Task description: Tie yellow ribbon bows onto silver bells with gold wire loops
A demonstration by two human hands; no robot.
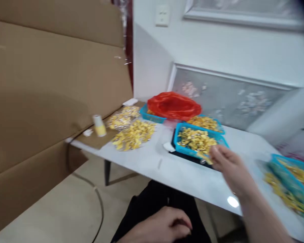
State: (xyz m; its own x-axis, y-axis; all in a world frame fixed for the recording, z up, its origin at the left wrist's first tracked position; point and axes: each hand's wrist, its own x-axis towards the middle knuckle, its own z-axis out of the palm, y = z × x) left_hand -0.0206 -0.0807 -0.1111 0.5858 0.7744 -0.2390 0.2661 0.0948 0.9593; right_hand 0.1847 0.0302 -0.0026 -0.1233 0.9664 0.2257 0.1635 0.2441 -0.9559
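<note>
A: Near end first. Left hand rested on the lap, fingers curled loose, holding nothing I could see.

B: And the right hand?

A: Reached forward over the white table, palm turned inward, fingers half bent. Blurred, so I couldn't tell if it pinched one of the yellow pieces or was bare. Fingertips were at the near rim of the blue basket holding them.

B: Risk?

A: My guess: the basket sat close to the table's front edge, so a knock from that hand could tip pieces onto the floor. Frame was smeared, too, so any grip call is shaky.

B: Beyond the hand?

A: Another basket of yellow pieces to its right, a red plastic bag farther off, two loose yellow heaps beyond and to its left, then a small yellow bottle by the cardboard sheet.
</note>
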